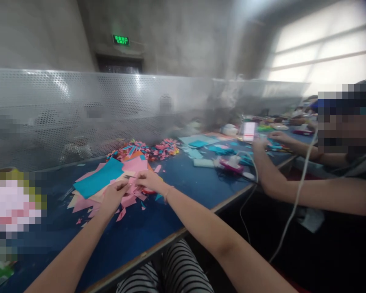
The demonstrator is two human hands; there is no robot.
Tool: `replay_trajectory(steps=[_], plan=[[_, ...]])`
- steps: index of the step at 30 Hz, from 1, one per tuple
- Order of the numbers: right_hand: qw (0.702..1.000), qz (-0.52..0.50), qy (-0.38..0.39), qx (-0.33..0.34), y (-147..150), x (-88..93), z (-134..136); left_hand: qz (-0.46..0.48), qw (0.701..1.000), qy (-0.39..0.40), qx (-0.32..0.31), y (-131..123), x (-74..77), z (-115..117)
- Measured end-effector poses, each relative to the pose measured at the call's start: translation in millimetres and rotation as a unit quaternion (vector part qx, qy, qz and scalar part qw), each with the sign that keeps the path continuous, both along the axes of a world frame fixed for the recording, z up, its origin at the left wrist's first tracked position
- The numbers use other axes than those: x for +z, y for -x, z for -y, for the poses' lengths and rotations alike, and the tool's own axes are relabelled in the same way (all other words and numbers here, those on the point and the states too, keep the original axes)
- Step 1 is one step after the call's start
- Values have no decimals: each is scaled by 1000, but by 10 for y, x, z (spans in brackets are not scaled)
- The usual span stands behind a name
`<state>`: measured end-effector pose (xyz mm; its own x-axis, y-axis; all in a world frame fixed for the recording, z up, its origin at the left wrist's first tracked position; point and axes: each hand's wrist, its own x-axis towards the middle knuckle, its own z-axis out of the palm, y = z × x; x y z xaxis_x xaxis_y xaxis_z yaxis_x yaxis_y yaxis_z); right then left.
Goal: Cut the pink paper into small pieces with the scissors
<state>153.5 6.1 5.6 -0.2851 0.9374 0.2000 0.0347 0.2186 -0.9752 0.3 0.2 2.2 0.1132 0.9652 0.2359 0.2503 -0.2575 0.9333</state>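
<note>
Over a heap of cut paper on the blue table, my left hand is closed in a pinch, thumb against fingers. Just to its right, my right hand is pinched too, its fingertips close to those of the left. Pink paper scraps lie at and below both sets of fingertips; what each pinch holds is too small and blurred to make out. A blue paper sheet rests on the heap left of my hands, with pink paper beside it. Something red shows partly under my right hand.
Behind the heap sit clusters of folded, multicoloured paper against a perforated metal screen. To the right are a magenta-and-white device, a white cable and a co-worker's arms. A yellow-rimmed roll stands at left.
</note>
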Motion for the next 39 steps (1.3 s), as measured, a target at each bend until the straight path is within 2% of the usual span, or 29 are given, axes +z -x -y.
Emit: replay_trajectory(steps=[7, 14, 18, 23, 34, 39], plan=[[1000, 13, -24, -11, -29, 25, 10, -132, 990, -54, -7, 31, 74, 36], [999, 4, -36, 18, -26, 45, 46, -149, 987, -62, -14, 24, 64, 44], [999, 14, -36, -3, -10, 47, 74, -114, 990, -75, -39, 25, 33, 29], [998, 26, -54, -27, -2, 73, 117, -28, 995, -37, -92, 34, -44, -22], [998, 2, -58, -19, 9, 134, 170, 61, 998, 2, -24, 29, -69, -62], [997, -12, -70, -13, 11, 85, 107, 107, 992, 44, -55, 0, -39, -10]])
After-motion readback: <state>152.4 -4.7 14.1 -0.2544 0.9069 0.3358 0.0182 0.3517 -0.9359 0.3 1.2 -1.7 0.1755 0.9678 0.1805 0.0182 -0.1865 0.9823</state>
